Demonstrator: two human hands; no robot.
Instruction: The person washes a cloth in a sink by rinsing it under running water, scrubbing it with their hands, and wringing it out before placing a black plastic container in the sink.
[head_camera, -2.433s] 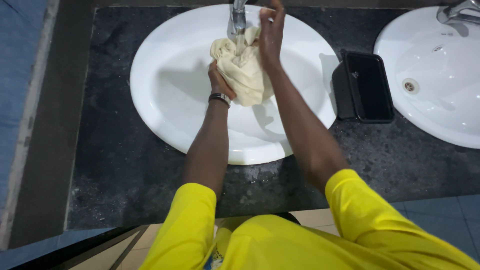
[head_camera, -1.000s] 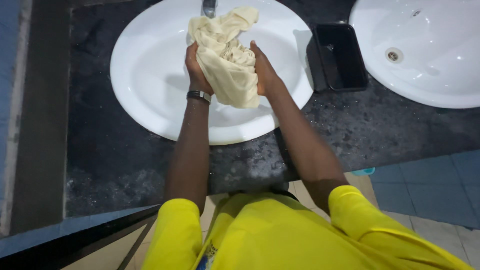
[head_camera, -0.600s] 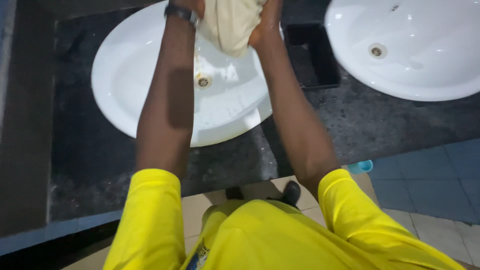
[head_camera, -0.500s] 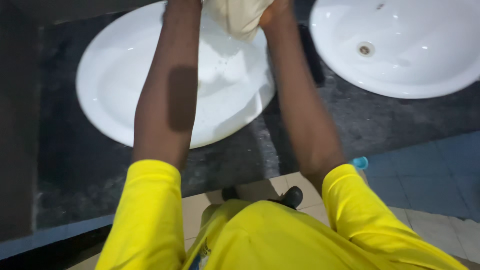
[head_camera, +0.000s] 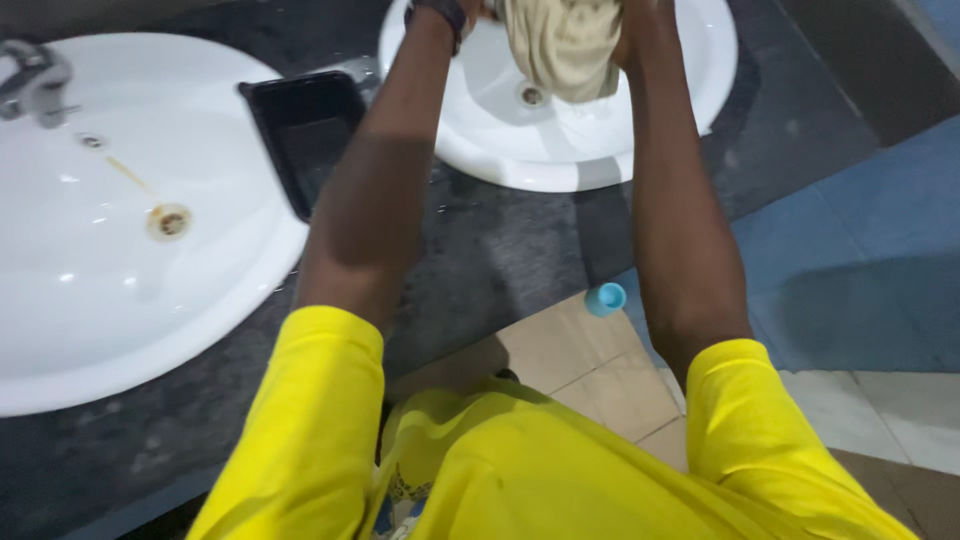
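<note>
Cloth (head_camera: 562, 50) above right basin (head_camera: 690, 90) rim

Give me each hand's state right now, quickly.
Left hand: mostly out of view, at the cream cloth; grip cannot be told.
Right hand: same, pressed against the cloth.

Both hands, left (head_camera: 470, 8) and right (head_camera: 640, 12), clutch a bunched cream cloth (head_camera: 560, 45) above a white basin (head_camera: 690, 90); their fingers run past the top edge. A black tray (head_camera: 305, 130) sits on the dark bench (head_camera: 500, 240) beside a second basin (head_camera: 110, 300).
</note>
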